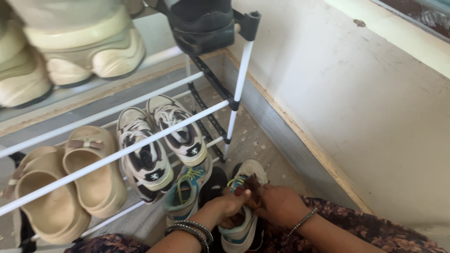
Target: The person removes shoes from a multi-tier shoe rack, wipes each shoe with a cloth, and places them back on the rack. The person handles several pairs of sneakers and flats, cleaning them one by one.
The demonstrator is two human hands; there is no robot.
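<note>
A white and blue sneaker with yellow-green laces (243, 220) lies on the floor beside a shoe rack. My left hand (229, 206) and my right hand (277, 204) meet over its tongue, fingers pinched on the laces. Dark bangles circle my left wrist, a thin bracelet my right. Its matching sneaker (185, 194) sits just to the left, partly under the rack's lowest rail.
The white-railed shoe rack (236, 91) holds a grey and white sneaker pair (161, 140), tan clogs (70, 182), and cream shoes (75, 47) above. A black shoe (201, 23) sits top right. A white wall (365, 103) rises to the right.
</note>
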